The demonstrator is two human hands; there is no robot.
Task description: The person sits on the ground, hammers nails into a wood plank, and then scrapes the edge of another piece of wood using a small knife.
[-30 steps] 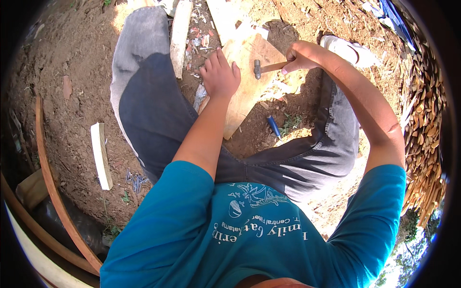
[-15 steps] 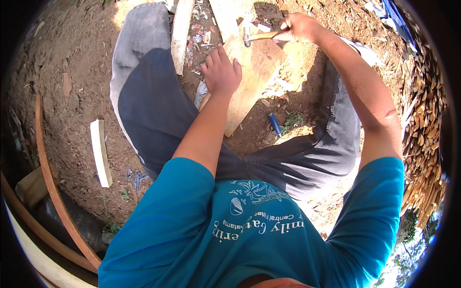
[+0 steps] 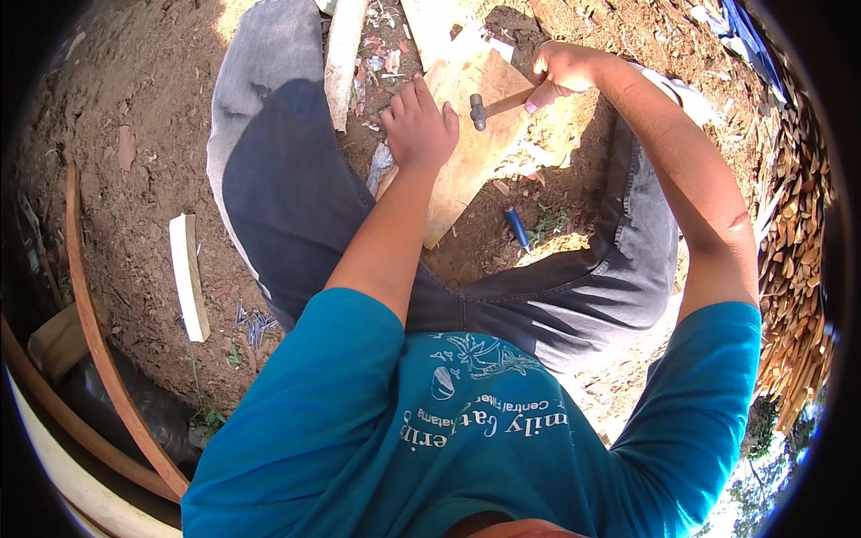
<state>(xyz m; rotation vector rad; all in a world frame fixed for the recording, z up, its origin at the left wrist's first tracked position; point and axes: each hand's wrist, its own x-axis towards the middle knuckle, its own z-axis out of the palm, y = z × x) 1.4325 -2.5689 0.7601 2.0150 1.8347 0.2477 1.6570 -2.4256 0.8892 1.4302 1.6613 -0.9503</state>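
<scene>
My right hand [image 3: 565, 68] is closed around the wooden handle of a hammer [image 3: 508, 101]. Its dark metal head hangs over a flat, pale wooden board [image 3: 462, 179] between my legs, and I cannot tell whether it touches. My left hand [image 3: 421, 125] lies at the board's left edge with its fingers stretched out and nothing visible in it. What is under that palm is hidden. On the soil right of the board's near end lies a blue cylindrical object [image 3: 517, 230].
My dark trouser legs [image 3: 278, 170] flank the board. A pale wooden strip [image 3: 343, 67] lies by my left knee. Farther left are a short wooden block [image 3: 188, 278], a small pile of nails [image 3: 256, 323] and long curved-looking planks [image 3: 108, 359]. Stacked wood [image 3: 798, 269] lines the right.
The hammer has come down and nearer, its head tilting toward me, as my right hand moved slightly nearer. My left hand stays at the board's edge.
</scene>
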